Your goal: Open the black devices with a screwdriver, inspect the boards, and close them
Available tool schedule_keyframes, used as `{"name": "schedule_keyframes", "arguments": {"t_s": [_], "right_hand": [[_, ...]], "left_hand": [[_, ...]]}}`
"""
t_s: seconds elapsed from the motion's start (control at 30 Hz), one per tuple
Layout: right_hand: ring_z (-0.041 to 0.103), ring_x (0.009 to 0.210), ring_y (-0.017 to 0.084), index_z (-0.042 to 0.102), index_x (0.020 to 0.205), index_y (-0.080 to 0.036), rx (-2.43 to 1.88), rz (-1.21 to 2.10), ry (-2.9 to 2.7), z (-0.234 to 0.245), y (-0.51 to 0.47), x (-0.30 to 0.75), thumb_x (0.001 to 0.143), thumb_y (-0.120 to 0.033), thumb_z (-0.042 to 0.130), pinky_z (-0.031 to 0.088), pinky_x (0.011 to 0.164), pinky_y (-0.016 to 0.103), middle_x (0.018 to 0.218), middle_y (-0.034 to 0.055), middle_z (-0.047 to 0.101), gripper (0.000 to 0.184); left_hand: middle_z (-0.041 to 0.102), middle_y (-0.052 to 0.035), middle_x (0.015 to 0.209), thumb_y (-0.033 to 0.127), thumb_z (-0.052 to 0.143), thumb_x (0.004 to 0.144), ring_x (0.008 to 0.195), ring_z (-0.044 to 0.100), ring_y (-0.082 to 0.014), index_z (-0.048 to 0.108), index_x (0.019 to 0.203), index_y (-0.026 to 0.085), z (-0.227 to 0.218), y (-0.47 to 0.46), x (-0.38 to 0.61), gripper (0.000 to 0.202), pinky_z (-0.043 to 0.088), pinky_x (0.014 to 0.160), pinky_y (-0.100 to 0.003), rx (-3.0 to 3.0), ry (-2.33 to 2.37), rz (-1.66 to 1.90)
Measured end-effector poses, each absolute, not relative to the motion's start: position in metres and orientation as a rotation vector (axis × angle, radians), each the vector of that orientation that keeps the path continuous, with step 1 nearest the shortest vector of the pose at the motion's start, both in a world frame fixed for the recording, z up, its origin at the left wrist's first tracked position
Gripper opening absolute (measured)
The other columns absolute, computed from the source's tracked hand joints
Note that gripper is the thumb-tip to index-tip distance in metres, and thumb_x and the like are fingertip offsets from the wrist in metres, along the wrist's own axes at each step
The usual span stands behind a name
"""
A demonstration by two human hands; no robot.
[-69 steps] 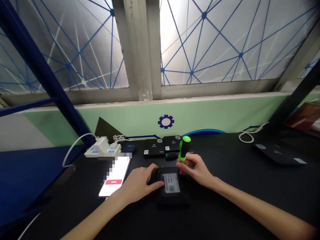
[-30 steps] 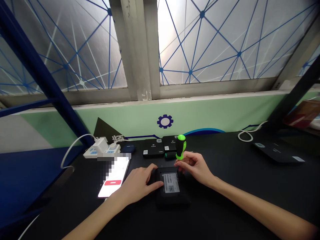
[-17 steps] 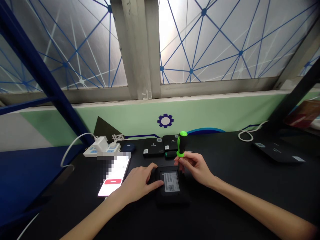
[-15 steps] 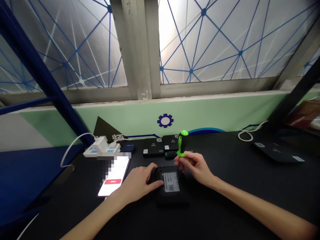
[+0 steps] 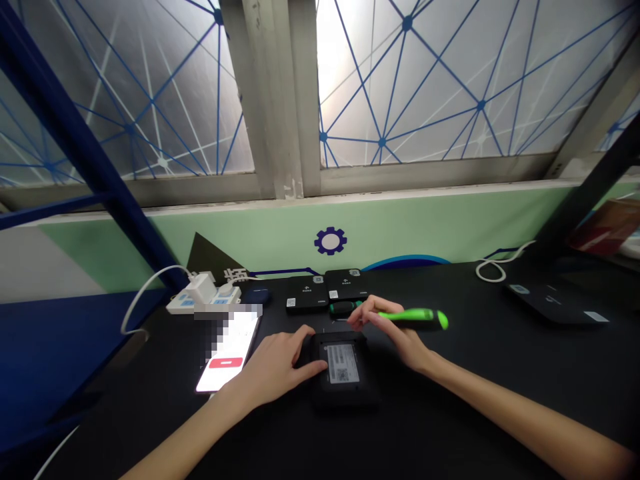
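A black box with a white label [image 5: 343,371] lies on the dark table [image 5: 450,413] in front of me. My left hand [image 5: 277,369] rests on its left side, fingers pressed against the top and edge. Just behind the box, my right hand [image 5: 395,329] pinches a green-handled screwdriver [image 5: 413,316]. The tool lies nearly level, its handle pointing right and its tip end hidden in my fingers.
Two small black boxes [image 5: 306,294] [image 5: 346,284] and a dark green-tipped tool [image 5: 344,307] sit behind my hands. A lit phone [image 5: 226,353] and a white power strip [image 5: 203,297] lie at left. A flat black device [image 5: 555,297] and white cable [image 5: 493,270] are at right.
The screwdriver stood upright over the box's far right corner; my right hand has now lifted it away and tipped it flat, handle to the right. My left hand has not moved.
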State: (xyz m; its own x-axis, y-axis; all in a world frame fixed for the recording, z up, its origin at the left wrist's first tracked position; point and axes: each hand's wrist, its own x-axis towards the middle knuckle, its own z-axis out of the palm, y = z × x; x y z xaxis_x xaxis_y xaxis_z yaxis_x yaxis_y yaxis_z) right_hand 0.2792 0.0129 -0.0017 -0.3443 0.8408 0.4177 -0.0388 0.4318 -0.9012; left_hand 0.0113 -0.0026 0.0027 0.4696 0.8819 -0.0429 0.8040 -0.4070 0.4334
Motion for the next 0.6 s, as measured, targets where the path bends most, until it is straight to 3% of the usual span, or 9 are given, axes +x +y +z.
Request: {"name": "schedule_keyframes", "arguments": {"t_s": [0.13, 0.33, 0.6], "right_hand": [[0.068, 0.089, 0.024, 0.066, 0.083, -0.019, -0.718, 1.097, -1.723, -0.0025, 0.0109, 0.2786, 0.102, -0.041, 0.051, 0.055, 0.085, 0.040, 0.094, 0.0088, 0.073, 0.033], [0.069, 0.096, 0.026, 0.067, 0.080, -0.019, -0.737, 1.112, -1.771, -0.0049, 0.0093, 0.2728, 0.103, -0.044, 0.049, 0.054, 0.089, 0.040, 0.097, 0.0089, 0.076, 0.038], [0.070, 0.093, 0.025, 0.065, 0.077, -0.019, -0.740, 1.086, -1.833, -0.0076, 0.0085, 0.2713, 0.104, -0.042, 0.047, 0.052, 0.085, 0.037, 0.096, 0.0078, 0.077, 0.040]], "left_hand": [[0.059, 0.0040, 0.071, 0.065, 0.055, 0.093, 0.066, 0.059, -0.0199, 0.056, 0.131, 0.028, 0.0021, -0.0023, 0.0109, 0.054, 0.031, 0.057, -0.028, 2.352, 1.402, 0.277], [0.057, 0.0047, 0.069, 0.060, 0.052, 0.096, 0.064, 0.057, -0.0192, 0.039, 0.152, 0.035, -0.0003, -0.0025, 0.0123, 0.062, 0.029, 0.057, -0.026, 2.448, 1.368, 0.275], [0.055, 0.0046, 0.065, 0.057, 0.053, 0.097, 0.061, 0.056, -0.0175, 0.051, 0.145, 0.036, 0.0015, -0.0007, 0.0150, 0.053, 0.028, 0.058, -0.025, 2.446, 1.342, 0.278]]}}
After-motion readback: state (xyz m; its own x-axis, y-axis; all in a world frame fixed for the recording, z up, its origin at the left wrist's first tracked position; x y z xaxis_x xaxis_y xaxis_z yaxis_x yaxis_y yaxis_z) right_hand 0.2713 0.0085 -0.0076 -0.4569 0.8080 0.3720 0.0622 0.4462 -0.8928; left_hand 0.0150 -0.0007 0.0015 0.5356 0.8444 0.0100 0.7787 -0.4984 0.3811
